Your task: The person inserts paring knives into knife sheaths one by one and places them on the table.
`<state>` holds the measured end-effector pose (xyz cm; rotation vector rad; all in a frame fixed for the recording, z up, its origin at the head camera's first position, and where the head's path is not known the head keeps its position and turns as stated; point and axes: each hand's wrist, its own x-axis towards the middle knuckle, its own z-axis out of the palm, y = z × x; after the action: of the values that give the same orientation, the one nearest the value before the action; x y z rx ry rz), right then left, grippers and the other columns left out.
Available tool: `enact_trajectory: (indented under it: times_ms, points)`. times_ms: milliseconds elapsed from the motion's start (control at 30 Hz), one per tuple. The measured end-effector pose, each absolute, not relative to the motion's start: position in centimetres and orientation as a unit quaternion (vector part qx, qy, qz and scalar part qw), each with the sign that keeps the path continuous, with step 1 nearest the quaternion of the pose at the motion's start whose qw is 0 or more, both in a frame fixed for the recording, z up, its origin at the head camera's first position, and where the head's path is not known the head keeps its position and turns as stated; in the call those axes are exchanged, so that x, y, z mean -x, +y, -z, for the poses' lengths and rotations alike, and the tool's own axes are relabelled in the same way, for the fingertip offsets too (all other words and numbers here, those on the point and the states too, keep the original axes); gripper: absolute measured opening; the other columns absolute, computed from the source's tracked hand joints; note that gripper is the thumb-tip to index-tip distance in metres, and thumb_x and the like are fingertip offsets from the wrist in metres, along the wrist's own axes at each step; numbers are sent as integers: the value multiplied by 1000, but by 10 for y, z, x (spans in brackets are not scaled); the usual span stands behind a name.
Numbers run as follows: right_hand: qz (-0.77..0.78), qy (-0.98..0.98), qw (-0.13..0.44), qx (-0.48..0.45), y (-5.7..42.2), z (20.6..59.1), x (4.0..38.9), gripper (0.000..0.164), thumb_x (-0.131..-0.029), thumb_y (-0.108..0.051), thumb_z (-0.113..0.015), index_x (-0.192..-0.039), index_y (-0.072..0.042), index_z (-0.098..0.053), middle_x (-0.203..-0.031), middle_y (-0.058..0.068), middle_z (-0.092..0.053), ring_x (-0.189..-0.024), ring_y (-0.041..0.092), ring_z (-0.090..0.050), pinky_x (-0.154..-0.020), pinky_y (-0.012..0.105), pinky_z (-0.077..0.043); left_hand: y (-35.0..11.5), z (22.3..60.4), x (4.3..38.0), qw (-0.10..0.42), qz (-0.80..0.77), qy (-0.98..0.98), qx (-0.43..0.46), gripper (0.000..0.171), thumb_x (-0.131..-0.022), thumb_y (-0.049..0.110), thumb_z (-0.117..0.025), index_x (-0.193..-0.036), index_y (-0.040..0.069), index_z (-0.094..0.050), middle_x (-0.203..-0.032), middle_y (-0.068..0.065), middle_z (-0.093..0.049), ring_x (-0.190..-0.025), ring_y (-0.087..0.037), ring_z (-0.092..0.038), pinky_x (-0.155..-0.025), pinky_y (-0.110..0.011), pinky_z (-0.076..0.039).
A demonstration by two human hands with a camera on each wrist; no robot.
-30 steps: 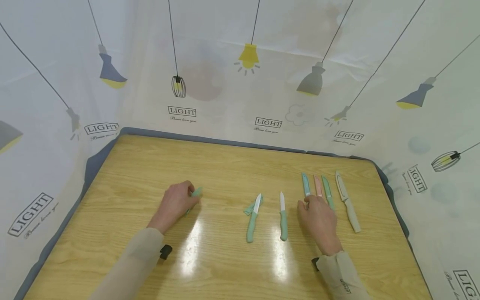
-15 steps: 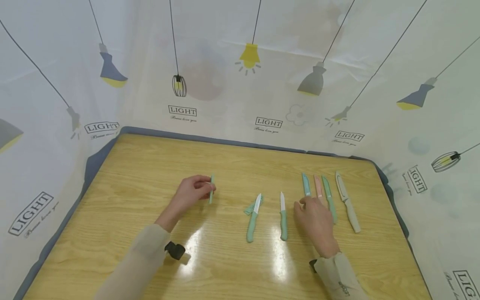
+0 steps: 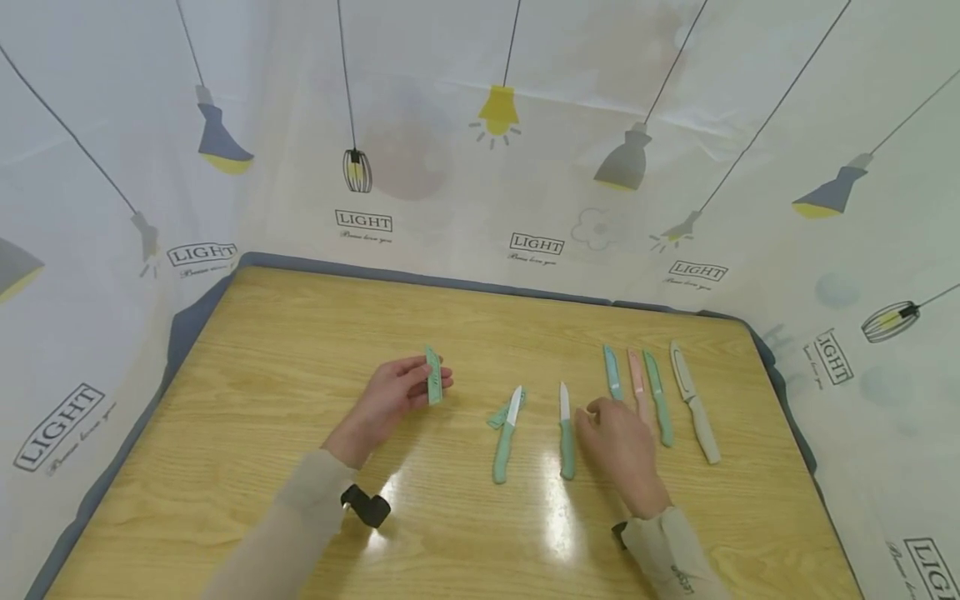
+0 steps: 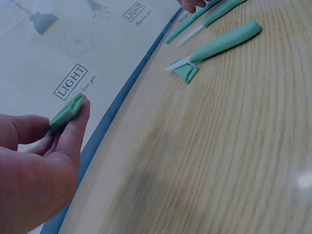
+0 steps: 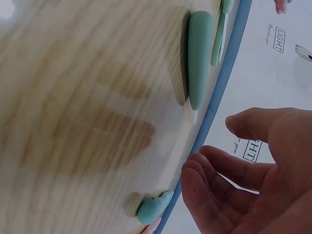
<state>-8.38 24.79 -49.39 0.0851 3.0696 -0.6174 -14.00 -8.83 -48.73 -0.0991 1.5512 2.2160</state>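
Note:
My left hand holds a light green knife sheath above the table, pinching it between thumb and fingers. The left wrist view shows the sheath edge-on at the fingertips. To its right lies a green-handled knife, its bare white blade resting across another green sheath. Beside it is a second bare green-handled knife. My right hand hovers just right of that knife with loosely bent fingers and nothing in them; the right wrist view shows a gap between its thumb and fingers and the knife's handle.
Beyond my right hand, sheathed knives lie in a row: blue, pink, green and beige. My right hand partly covers the blue and pink ones. A patterned curtain surrounds the wooden table.
My left hand has lifted the sheath, brought it rightward and turned its printed face into view. My right hand has shifted left, away from the sheathed knives toward the bare one.

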Motion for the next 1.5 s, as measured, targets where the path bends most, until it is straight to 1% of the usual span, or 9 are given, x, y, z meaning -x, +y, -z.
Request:
enact_trajectory:
  times_ms: [133,567,700,800,933,1100,1233,1333,1500]
  points:
    - [217,976,9,-22,246,495,80,41,-95,-35,-53,-108,1,-69,-99,12,-69,-81,23,-64,-73,42,-56,-81,490,141,216,-797,562,50,40,-103,8,-44,-138,-12,-43,-126,-28,-57,-110,-27,-62,-91,-34,-52]
    - [217,974,60,-18,235,500,76,42,-94,-37,-57,-97,2,-72,-80,5,-66,-57,12,-53,-49,26,-48,-67,499,142,203,-789,574,81,40,-101,9,-48,-134,-14,-46,-121,-25,-62,-106,-26,-64,-87,-33,-54]
    - [214,974,77,-22,230,501,78,34,-92,-34,-59,-77,-6,-70,-59,-1,-53,-45,9,-39,-37,20,-32,-65,499,141,201,-784,583,78,41,-99,7,-52,-134,-14,-47,-121,-25,-62,-107,-26,-64,-88,-34,-53]
    - [202,976,76,-19,228,502,79,40,-91,-31,-60,-55,-13,-57,-47,-5,-38,-39,7,-29,-33,18,-22,-63,498,141,200,-781,587,77,41,-98,7,-54,-133,-14,-48,-120,-25,-63,-107,-27,-64,-90,-36,-52]
    - [196,978,69,-21,228,504,81,48,-90,-27,-60,-46,-17,-42,-44,-8,-31,-39,6,-25,-33,17,-19,-60,497,141,200,-783,584,81,41,-97,6,-54,-133,-14,-48,-119,-24,-63,-106,-27,-64,-92,-38,-52]
    - [195,978,73,-28,229,504,82,47,-90,-23,-58,-48,-18,-38,-42,-8,-32,-38,6,-25,-33,17,-19,-57,497,142,194,-782,585,92,40,-97,5,-55,-132,-13,-50,-117,-22,-65,-105,-25,-65,-87,-33,-54]
    - [201,976,75,-29,229,503,82,42,-91,-25,-58,-52,-13,-50,-42,-6,-39,-36,6,-30,-31,17,-22,-54,498,141,189,-784,583,95,39,-97,5,-55,-131,-13,-51,-117,-22,-65,-104,-25,-66,-85,-31,-55]
    - [210,975,67,-26,228,501,81,30,-92,-26,-60,-73,-2,-64,-48,-3,-47,-38,7,-38,-32,18,-28,-52,499,141,186,-786,581,97,39,-97,5,-55,-132,-13,-51,-116,-22,-65,-103,-25,-66,-85,-31,-55]
    - [231,972,31,-8,225,497,78,30,-91,-26,-65,-101,2,-63,-69,2,-61,-49,9,-49,-42,22,-43,-51,498,140,185,-788,578,101,40,-96,6,-56,-132,-12,-51,-116,-21,-66,-104,-24,-66,-84,-30,-55]
